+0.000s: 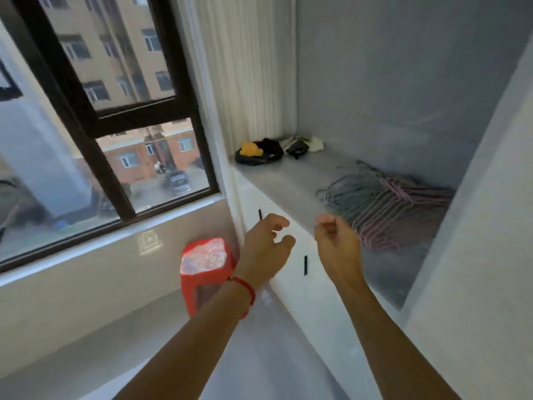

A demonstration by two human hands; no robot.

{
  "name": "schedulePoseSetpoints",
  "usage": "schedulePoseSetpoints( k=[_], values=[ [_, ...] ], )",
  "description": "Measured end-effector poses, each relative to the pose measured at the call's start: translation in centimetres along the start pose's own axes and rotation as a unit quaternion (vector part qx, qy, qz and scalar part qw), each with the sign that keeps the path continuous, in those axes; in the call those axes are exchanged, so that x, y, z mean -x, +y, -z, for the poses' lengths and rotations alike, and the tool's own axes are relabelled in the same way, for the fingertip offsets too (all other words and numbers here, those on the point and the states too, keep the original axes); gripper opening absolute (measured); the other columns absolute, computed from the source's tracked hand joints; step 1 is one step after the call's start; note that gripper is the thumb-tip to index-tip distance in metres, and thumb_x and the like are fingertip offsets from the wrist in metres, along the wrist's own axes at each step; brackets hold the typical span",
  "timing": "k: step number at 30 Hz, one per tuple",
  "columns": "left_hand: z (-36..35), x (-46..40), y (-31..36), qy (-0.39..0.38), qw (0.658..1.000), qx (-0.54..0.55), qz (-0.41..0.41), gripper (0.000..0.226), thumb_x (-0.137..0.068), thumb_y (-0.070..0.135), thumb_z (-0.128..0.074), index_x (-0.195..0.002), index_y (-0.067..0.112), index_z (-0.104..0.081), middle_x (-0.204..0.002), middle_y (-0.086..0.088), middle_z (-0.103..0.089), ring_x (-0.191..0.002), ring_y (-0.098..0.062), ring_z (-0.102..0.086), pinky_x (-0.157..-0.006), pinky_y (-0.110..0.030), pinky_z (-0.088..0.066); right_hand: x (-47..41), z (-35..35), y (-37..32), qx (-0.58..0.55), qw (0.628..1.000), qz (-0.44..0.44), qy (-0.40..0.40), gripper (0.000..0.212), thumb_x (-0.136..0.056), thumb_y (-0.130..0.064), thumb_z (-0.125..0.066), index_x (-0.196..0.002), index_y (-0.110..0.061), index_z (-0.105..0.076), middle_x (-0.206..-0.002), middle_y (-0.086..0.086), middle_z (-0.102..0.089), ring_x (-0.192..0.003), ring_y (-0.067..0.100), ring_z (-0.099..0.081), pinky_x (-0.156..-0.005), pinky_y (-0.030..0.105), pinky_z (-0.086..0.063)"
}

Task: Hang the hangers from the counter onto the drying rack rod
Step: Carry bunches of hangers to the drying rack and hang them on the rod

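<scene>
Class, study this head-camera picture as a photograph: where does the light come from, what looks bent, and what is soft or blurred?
Head view: daylight enters through the window on the left; the wide lens bows its dark frame and the walls; the hangers on the counter look smeared, as do the clothes behind them; both hands, left hand and right hand, show soft edges.

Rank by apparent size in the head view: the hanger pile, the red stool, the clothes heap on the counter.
1. hanger pile
2. red stool, though nearer the camera
3. clothes heap, farthest away, so unsure
</scene>
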State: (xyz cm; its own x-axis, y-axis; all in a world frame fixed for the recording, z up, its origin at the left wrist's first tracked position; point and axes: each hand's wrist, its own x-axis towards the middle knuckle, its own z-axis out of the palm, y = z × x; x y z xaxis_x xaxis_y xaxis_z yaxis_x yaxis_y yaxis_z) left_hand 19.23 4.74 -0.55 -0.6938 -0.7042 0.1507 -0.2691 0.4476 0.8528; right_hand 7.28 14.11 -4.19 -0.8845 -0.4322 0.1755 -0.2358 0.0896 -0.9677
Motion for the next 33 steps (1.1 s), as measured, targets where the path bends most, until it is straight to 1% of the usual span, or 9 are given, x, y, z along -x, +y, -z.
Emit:
schedulePoseSetpoints(
  k=[6, 10, 13, 16, 19, 21, 25, 29, 33],
  values=[
    [-8.3, -7.3, -0.3, -0.128, 0.989, 0.035, 0.072, 0.015, -0.084, 0.025, -0.067, -0.097, 0.033, -0.068, -0.104, 0.004, -0.071, -0.092, -0.016, -0.064, -0.081, -0.027, -0.049, -4.7, 4.2, 6.9, 0.003, 0.976, -0.191, 0.108, 0.03, -0.087, -0.023, -0.058, -0.113, -0.008, -0.059, -0.111, 0.008, -0.06, -0.102, 0.027, -0.057, -0.095, 0.04, -0.049],
    [-13.0, -12.1, -0.4, -0.2, 0.977, 0.035, 0.067, 0.018, -0.085, 0.023, -0.069, -0.102, 0.023, -0.067, -0.095, 0.0, -0.069, -0.076, -0.014, -0.061, -0.071, -0.027, -0.049, -8.3, 4.7, 10.6, 0.07, 0.953, -0.243, 0.165, 0.039, -0.091, -0.03, -0.062, -0.122, -0.006, -0.062, -0.117, 0.012, -0.067, -0.106, 0.036, -0.064, -0.086, 0.038, -0.05],
    [-16.2, -15.8, -0.9, -0.265, 0.962, 0.028, 0.057, 0.011, -0.09, 0.018, -0.067, -0.099, 0.024, -0.064, -0.092, 0.003, -0.065, -0.085, -0.018, -0.062, -0.076, -0.028, -0.048, -11.7, 4.4, 14.4, 0.118, 0.93, -0.276, 0.211, 0.07, -0.072, -0.052, -0.069, -0.126, -0.007, -0.06, -0.118, 0.015, -0.067, -0.104, 0.035, -0.066, -0.087, 0.046, -0.056],
    [-18.5, -19.7, -1.3, -0.312, 0.949, 0.032, 0.042, 0.011, -0.086, 0.018, -0.069, -0.095, 0.024, -0.067, -0.096, -0.004, -0.07, -0.087, -0.022, -0.064, -0.077, -0.032, -0.053, -14.6, 4.2, 16.2, 0.189, 0.892, -0.316, 0.262, 0.072, -0.08, -0.049, -0.071, -0.133, -0.003, -0.052, -0.129, 0.021, -0.057, -0.118, 0.04, -0.055, -0.093, 0.048, -0.046],
    [-20.3, -23.5, -1.6, -0.359, 0.933, 0.021, 0.019, 0.01, -0.089, 0.007, -0.064, -0.096, 0.012, -0.068, -0.091, -0.011, -0.07, -0.066, -0.009, -0.065, -0.058, -0.018, -0.05, -17.4, 4.1, 16.9, 0.25, 0.864, -0.349, 0.263, 0.077, -0.086, -0.047, -0.065, -0.143, -0.004, -0.038, -0.144, 0.019, -0.046, -0.133, 0.039, -0.042, -0.104, 0.051, -0.038],
    [-21.4, -25.6, -1.5, -0.375, 0.927, 0.013, 0.008, 0.009, -0.092, 0.006, -0.061, -0.094, 0.013, -0.066, -0.087, -0.011, -0.069, -0.058, -0.006, -0.064, -0.056, -0.02, -0.052, -19.0, 4.3, 17.6, 0.282, 0.845, -0.379, 0.252, 0.085, -0.086, -0.048, -0.065, -0.15, -0.005, -0.03, -0.149, 0.017, -0.041, -0.138, 0.038, -0.037, -0.109, 0.051, -0.034],
    [-23.4, -28.5, -1.5, -0.4, 0.917, -0.004, 0.0, 0.01, -0.095, 0.014, -0.06, -0.104, 0.017, -0.065, -0.097, -0.009, -0.069, -0.072, -0.019, -0.065, -0.056, -0.023, -0.051, -20.5, 4.8, 18.3, 0.37, 0.789, -0.414, 0.263, 0.095, -0.085, -0.061, -0.061, -0.152, -0.004, -0.026, -0.151, 0.015, -0.039, -0.139, 0.035, -0.036, -0.11, 0.051, -0.034],
    [-24.3, -29.6, -1.7, -0.416, 0.909, -0.007, -0.01, 0.008, -0.094, 0.017, -0.061, -0.099, 0.022, -0.063, -0.094, -0.003, -0.065, -0.08, -0.021, -0.061, -0.059, -0.022, -0.043, -21.2, 5.1, 18.9, 0.378, 0.749, -0.46, 0.29, 0.116, -0.062, -0.076, -0.073, -0.147, -0.007, -0.036, -0.141, 0.016, -0.048, -0.131, 0.035, -0.044, -0.108, 0.049, -0.037],
    [-24.6, -29.7, -1.8, -0.395, 0.918, 0.024, -0.002, 0.011, -0.092, 0.012, -0.062, -0.093, 0.022, -0.066, -0.094, -0.001, -0.067, -0.093, -0.023, -0.065, -0.078, -0.028, -0.049, -20.7, 6.8, 18.2, 0.245, 0.794, -0.443, 0.337, 0.108, -0.051, -0.072, -0.08, -0.13, -0.003, -0.053, -0.129, 0.018, -0.061, -0.121, 0.036, -0.057, -0.1, 0.044, -0.05]
  ],
)
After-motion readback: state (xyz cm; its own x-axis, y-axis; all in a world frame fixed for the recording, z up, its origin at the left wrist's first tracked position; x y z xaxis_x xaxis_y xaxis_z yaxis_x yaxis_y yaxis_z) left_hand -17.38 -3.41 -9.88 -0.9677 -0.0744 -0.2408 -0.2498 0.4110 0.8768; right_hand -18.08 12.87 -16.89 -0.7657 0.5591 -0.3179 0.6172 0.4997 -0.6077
